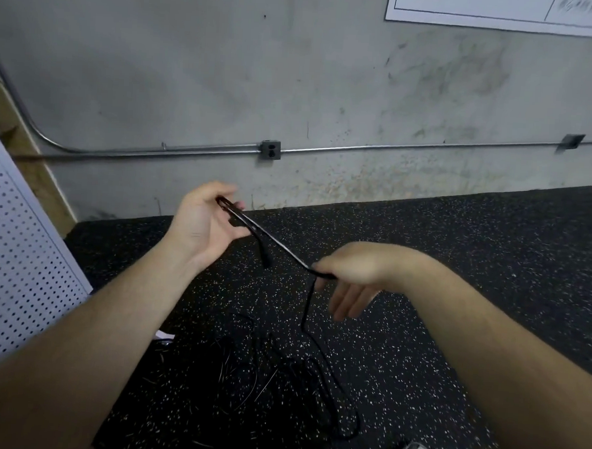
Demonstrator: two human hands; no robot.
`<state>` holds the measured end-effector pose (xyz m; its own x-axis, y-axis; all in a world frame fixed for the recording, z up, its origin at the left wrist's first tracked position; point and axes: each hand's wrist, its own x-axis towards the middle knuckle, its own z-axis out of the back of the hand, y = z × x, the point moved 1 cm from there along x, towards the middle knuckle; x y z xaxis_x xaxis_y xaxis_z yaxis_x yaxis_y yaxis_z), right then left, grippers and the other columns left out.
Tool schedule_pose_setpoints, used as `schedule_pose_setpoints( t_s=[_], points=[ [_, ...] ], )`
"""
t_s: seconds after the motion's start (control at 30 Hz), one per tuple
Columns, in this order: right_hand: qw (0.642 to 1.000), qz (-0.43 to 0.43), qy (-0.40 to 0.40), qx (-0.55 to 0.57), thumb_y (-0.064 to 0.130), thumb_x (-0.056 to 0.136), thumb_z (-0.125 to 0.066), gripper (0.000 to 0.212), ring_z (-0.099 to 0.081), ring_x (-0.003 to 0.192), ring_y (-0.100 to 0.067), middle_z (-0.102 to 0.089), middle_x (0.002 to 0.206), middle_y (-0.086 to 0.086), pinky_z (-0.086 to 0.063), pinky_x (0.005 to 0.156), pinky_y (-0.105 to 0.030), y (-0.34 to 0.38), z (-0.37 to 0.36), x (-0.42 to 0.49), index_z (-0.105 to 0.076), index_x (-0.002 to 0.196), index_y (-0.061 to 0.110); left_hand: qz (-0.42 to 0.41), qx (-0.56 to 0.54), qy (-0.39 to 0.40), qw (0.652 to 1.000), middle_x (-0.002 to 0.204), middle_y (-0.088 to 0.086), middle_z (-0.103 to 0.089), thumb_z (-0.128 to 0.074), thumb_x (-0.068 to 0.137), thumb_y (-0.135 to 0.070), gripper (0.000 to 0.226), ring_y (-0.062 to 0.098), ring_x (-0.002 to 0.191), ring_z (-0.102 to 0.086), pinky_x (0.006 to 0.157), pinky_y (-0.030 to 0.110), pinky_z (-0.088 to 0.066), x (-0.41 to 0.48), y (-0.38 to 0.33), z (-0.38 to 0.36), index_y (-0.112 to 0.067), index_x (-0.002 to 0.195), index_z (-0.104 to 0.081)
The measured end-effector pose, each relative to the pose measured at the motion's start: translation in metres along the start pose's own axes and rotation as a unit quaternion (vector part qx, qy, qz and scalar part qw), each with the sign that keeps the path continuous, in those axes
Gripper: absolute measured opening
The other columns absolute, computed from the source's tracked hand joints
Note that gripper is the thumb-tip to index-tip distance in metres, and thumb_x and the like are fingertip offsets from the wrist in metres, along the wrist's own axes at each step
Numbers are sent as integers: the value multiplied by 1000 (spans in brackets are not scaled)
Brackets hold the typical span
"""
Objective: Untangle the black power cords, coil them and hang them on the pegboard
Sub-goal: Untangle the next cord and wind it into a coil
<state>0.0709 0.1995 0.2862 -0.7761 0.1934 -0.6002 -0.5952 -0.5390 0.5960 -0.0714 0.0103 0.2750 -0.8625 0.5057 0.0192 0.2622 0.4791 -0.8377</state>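
Grips looped end of black power cord (pixel 279 245) with left hand (pixel 209 223), fingers curled round it; pinches it lower with right hand (pixel 350 278). Runs taut between both, then drops to a tangle (pixel 279 378) on the floor (pixel 455 301) beside pegboard (pixel 15 261).

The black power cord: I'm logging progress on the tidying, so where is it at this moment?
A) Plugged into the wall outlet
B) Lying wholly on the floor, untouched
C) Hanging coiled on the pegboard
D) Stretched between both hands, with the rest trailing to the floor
D: the black power cord runs taut from the left hand to the right hand, then drops to the floor.
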Motion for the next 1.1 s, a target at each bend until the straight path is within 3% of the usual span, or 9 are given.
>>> schedule_pose_setpoints(
  t_s=[0.1,0.17,0.27,0.47,0.63,0.8,0.9,1.0,1.1],
  points=[
    [991,3,-38,-131,61,101,-45,67,-76,85,-27,-68,126,-15,-63,75,-38,6,-8,5,-51,144,10,-22,17,1,1000,78,1,-41,-44,84,13,34,18,82,-52,88,66,-55,1,-1,-5,-19,74,-37],
    [974,61,-112,-185,75,87,-56,93,-66,113,-31,-41,157,-12,-57,94,-44,11,-14,13,-27,158,23,-22,-11,13,1000,81,3,-41,-40,76,14,32,21,85,-55,85,66,-57,0,-1,-9,-18,78,-38],
    [971,210,-97,-55,62,70,-84,119,-43,139,-21,-37,155,1,-38,115,-41,23,-30,20,-10,159,37,-12,-43,36,998,79,4,-40,-41,62,7,27,23,84,-57,86,68,-55,-3,-1,-15,-17,75,-38],
    [945,299,-99,90,14,102,-60,7,-69,68,-18,-70,83,-8,-58,66,-30,41,-49,42,-54,98,12,-21,-28,54,998,92,6,-64,-50,93,-12,3,29,114,-69,96,53,-55,-3,-4,-13,-12,95,-52],
    [930,339,-125,75,12,103,-54,7,-71,66,-11,-72,80,-6,-55,57,-21,54,-52,41,-59,108,10,-8,318,41,947,113,-13,-76,-50,106,-37,24,18,84,-72,49,32,-48,-24,30,-17,-25,116,-69],
    [951,303,8,55,18,83,-82,58,-68,108,-15,-71,119,-4,-55,97,-33,46,-49,49,-48,129,17,-29,260,1,965,105,10,-78,-41,110,-26,28,23,104,-74,99,44,-53,-17,12,-10,-10,98,-60],
    [967,232,63,-77,26,85,-81,62,-57,120,-12,-61,136,5,-42,107,-34,24,-55,64,-50,139,23,-26,206,0,978,93,16,-77,-36,112,-26,27,31,98,-76,86,45,-61,-16,-5,-6,-8,103,-54],
    [957,229,41,-173,36,97,-68,21,-63,98,-18,-69,111,1,-50,90,-35,15,-62,81,-68,113,23,-20,229,9,973,81,10,-74,-37,111,-27,28,31,81,-75,69,40,-64,-16,-13,0,-5,107,-55],
    [961,210,10,-179,42,101,-58,23,-55,72,-9,-63,84,5,-42,64,-26,13,-54,88,-69,99,22,-10,277,14,961,76,7,-71,-39,111,-27,29,25,69,-71,61,34,-60,-19,-12,6,-5,109,-57]
  ],
)
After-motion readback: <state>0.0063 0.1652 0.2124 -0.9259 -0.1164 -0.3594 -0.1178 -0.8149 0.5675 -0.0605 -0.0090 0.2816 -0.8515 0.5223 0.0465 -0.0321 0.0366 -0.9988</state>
